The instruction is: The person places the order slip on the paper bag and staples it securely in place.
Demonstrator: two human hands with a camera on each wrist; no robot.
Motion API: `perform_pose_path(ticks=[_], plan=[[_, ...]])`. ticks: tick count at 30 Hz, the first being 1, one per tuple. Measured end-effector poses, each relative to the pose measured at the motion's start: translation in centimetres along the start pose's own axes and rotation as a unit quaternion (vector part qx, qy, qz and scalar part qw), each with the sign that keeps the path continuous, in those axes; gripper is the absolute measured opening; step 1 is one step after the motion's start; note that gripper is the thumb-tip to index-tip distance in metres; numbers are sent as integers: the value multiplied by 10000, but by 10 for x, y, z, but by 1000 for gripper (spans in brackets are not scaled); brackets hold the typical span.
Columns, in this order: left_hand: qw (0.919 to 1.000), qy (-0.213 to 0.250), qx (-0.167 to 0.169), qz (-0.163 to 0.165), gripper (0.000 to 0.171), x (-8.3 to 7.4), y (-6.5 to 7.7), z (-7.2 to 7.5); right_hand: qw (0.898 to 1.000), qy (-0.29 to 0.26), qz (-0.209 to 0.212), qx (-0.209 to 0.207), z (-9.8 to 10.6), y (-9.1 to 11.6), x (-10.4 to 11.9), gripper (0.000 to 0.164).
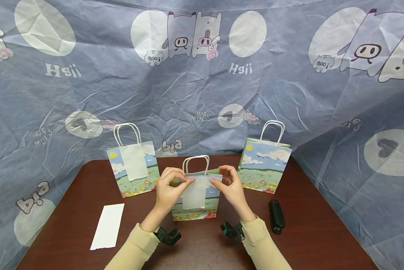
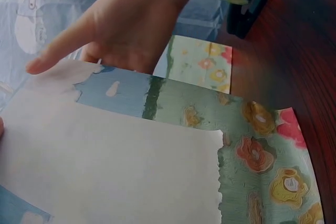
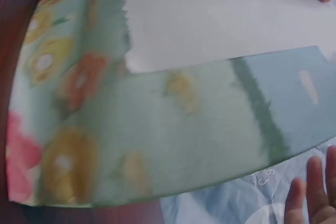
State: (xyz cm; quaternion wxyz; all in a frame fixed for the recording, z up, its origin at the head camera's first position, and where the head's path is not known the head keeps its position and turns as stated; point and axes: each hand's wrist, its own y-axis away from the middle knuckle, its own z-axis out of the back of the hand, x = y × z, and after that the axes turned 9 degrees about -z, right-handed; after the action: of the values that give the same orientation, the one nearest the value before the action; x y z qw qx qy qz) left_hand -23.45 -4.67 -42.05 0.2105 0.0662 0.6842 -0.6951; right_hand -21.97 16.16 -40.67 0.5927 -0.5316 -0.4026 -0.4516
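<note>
"Left grip (image 1: 168, 189) first: what has it got?"

"A narrow pinch, thumb in front on the upper left of a paper slip (image 1: 193, 197), index finger bent towards the rim. The slip lies against the front of the middle bag (image 1: 212, 200), their top edges close to level, so the bag stands right between the two grips, on the desk (image 1: 202, 249)."

"And the right grip (image 1: 234, 189)?"

"Narrow too, round the bag's rim: thumb by the slip's upper right, fingers on the far side. How hard it squeezes, I cannot tell."

"Which step would you call this?"

"Lining up, I'd judge — slip set in place, with no fastening that I can make out. Beyond the left grip and to its left, the left-hand bag (image 1: 134, 187) already has a matching slip (image 1: 134, 162). Beyond the right grip, the right-hand bag (image 1: 264, 167) shows none on its front. Probably the second of three, then."

"What does the next move call for?"

"One grip pinning paper and rim together, I think, while the other goes for the stapler (image 1: 276, 216), to the right of the right grip and on its near side."

"So the right lets go?"

"Likely — and the slip could swing askew as that thumb lifts."

"And the last bag?"

"A spare slip (image 1: 108, 227) waits left of the left grip, on the near side."
</note>
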Motion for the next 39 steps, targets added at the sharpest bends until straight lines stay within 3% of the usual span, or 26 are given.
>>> perform_pose_path(ticks=[7, 12, 18, 25, 29, 33, 39], plan=[[9998, -18, -77, -157, 25, -8, -6, -1, 9963, -319, 363, 711, -2, -13, 1, 50], [9995, -69, -153, -282, 28, -6, -6, -3, 9946, -96, 48, 1034, -4, -13, 7, 40], [9984, -162, -261, -479, 29, -27, -17, -4, 9958, 5, -219, 883, -10, -10, 9, 28], [9985, -222, -232, -445, 30, -31, -15, -1, 9973, 4, -172, 709, -13, -7, 12, 21], [9996, 201, -196, -104, 48, -31, -9, 3, 9977, 41, -132, 664, -12, -6, 12, 19], [9928, 929, 34, 758, 66, -28, -2, 10, 9978, 36, -135, 650, -10, -5, 11, 19], [9735, 1005, 383, 2019, 41, -24, 4, 19, 9975, 91, -169, 686, -10, -2, 12, 20]])
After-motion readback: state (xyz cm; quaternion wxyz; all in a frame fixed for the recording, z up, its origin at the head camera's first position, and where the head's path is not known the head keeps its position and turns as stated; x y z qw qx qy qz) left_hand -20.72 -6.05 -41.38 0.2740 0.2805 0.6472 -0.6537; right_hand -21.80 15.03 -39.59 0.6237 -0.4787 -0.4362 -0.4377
